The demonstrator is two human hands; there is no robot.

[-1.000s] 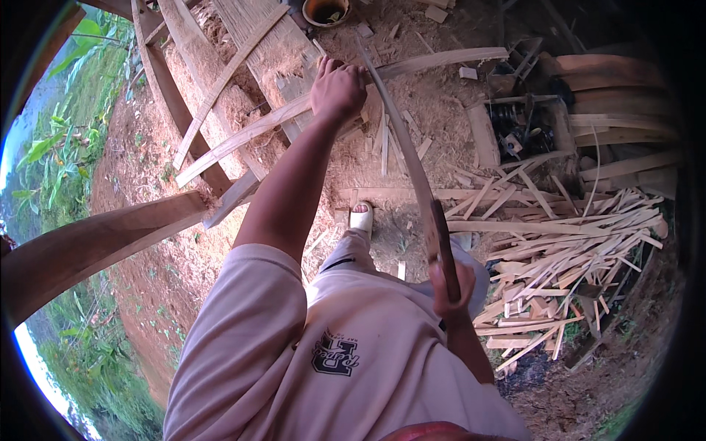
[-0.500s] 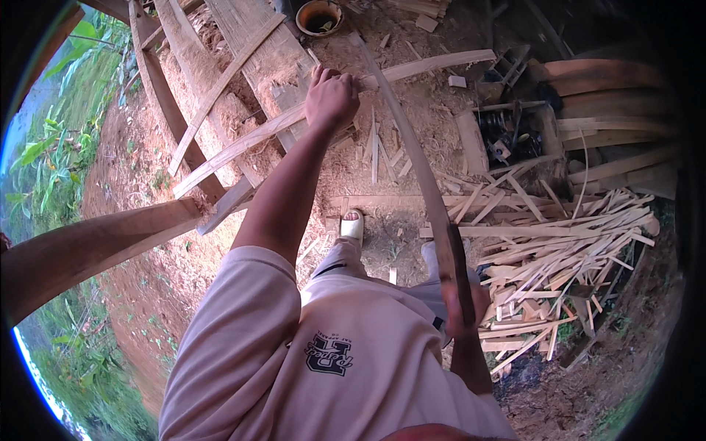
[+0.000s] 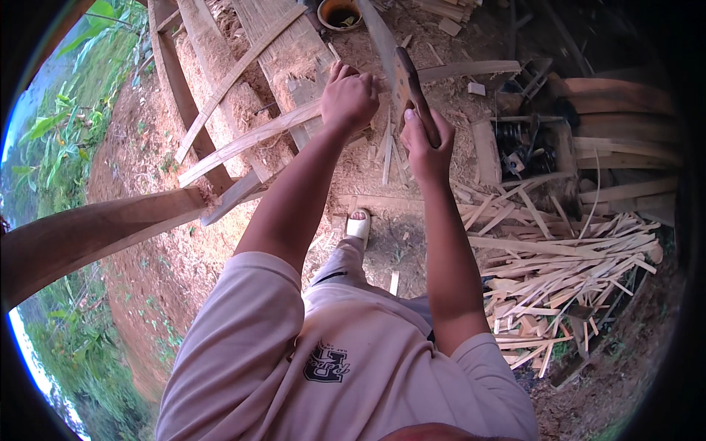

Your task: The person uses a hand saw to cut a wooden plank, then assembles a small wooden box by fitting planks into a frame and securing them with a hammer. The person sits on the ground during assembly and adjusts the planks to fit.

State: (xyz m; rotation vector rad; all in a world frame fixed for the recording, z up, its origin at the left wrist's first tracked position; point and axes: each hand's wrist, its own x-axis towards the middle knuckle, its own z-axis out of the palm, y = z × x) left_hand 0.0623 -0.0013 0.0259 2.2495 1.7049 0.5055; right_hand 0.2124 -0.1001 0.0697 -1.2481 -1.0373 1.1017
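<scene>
My left hand [image 3: 349, 95] is stretched forward with its fingers closed on a pale wooden slat [image 3: 250, 138]. That slat lies across a sawdust-covered wooden block [image 3: 294, 55]. Just to the right, my right hand [image 3: 423, 143] grips the handle of a chopping knife [image 3: 406, 87]. Its broad blade points up and away, close beside my left hand. A second long strip [image 3: 379, 26] runs on beyond the blade. My foot in a white sandal [image 3: 359, 224] stands on the dirt below both hands.
A big pile of split wooden strips [image 3: 566, 272] lies at the right. Beyond it are stacked boards [image 3: 625, 154] and a dark machine [image 3: 522, 143]. An orange bowl [image 3: 340, 11] sits at the top. A wooden frame [image 3: 187, 95] and thick beam [image 3: 95, 228] stand at left.
My right hand has swung up from beside my hip to just right of my left hand, bringing the knife with it. My left hand has stayed on the slat.
</scene>
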